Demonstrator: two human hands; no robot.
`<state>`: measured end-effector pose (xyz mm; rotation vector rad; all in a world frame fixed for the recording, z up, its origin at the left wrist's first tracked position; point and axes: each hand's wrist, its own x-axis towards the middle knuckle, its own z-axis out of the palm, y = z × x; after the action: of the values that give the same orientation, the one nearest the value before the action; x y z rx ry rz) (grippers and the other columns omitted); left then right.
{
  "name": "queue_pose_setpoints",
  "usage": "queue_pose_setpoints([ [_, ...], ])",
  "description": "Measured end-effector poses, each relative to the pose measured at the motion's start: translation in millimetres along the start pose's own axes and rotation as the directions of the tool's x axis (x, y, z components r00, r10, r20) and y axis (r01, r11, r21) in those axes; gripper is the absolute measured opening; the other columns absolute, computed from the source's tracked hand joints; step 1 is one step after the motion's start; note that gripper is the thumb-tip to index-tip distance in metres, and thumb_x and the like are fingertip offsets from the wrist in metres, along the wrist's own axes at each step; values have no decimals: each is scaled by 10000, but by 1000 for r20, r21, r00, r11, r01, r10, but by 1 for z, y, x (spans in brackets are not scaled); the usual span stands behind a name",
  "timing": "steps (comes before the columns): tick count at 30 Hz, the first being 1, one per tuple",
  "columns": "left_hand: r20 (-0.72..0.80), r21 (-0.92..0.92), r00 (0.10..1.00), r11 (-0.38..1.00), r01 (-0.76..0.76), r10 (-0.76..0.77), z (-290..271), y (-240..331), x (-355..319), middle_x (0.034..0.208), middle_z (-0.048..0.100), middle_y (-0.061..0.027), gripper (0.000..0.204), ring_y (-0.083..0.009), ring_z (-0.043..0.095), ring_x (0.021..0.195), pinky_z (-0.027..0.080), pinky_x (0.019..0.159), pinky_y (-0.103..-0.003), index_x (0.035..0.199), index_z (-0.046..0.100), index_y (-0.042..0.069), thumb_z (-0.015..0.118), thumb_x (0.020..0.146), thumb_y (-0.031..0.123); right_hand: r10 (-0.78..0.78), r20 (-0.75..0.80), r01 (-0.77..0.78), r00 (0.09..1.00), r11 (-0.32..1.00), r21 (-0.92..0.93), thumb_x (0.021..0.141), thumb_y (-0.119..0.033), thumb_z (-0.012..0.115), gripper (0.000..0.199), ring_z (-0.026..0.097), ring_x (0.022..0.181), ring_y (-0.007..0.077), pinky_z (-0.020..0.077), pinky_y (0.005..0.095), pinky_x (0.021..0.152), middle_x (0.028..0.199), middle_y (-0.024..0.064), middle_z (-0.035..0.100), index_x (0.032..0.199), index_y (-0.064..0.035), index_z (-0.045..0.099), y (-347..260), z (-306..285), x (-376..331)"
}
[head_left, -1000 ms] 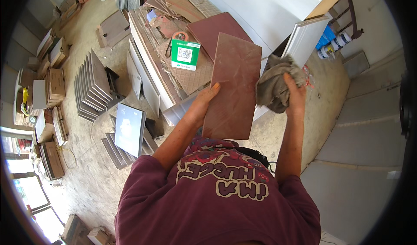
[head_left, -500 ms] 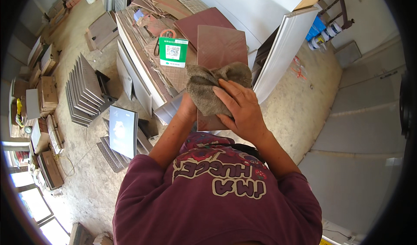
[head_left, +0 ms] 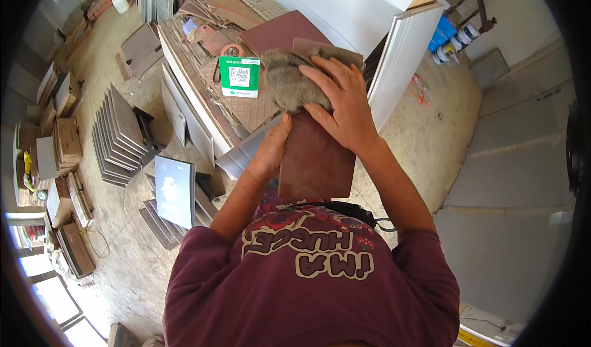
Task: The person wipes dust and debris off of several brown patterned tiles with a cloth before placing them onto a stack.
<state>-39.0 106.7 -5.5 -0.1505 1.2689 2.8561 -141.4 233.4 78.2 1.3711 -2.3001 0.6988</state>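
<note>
At the centre of the frame, the left hand (head_left: 271, 151) is gripping the reddish-brown tile (head_left: 317, 162) by its left edge, seemingly steadying it, while the right hand (head_left: 345, 104) is pinning a bunched grey-brown cloth (head_left: 286, 81) under spread fingers, apparently for broad contact.

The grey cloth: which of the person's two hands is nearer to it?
Right. The right hand lies on the cloth, over the brown tile; the left hand holds the tile's left edge, below the cloth in view.
</note>
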Motion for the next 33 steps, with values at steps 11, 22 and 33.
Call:
queue_pose_setpoints([
  [11, -20, 10, 995, 996, 93, -93, 13, 8, -11, 1243, 501, -130, 605, -195, 501, 1108, 397, 952, -318, 1300, 392, -25, 396, 935, 457, 406, -112, -417, 907, 903, -104, 833, -299, 565, 397, 561, 977, 309, 448, 346, 838, 1034, 121, 608, 1216, -200, 524, 80, 9, 29],
  [22, -97, -88, 994, 995, 42, -51, 8, 7, -2, 1222, 505, -140, 648, -215, 525, 1079, 450, 898, -351, 1279, 405, -18, 446, 902, 507, 528, -422, -204, 737, 769, 606, 851, -169, 630, 390, 557, 917, 107, 456, 246, 808, 1029, 44, 612, 1197, -20, 531, 57, -72, 19],
  [33, 32, 43, 998, 998, 51, -53, 10, -3, 2, 1151, 554, -119, 585, -182, 544, 1030, 456, 877, -313, 1225, 468, -12, 405, 927, 487, 227, -115, -216, 967, 972, 97, 758, -173, 628, 468, 536, 997, 306, 453, 372, 840, 1101, 115, 560, 1214, -178, 518, 20, -10, 7],
])
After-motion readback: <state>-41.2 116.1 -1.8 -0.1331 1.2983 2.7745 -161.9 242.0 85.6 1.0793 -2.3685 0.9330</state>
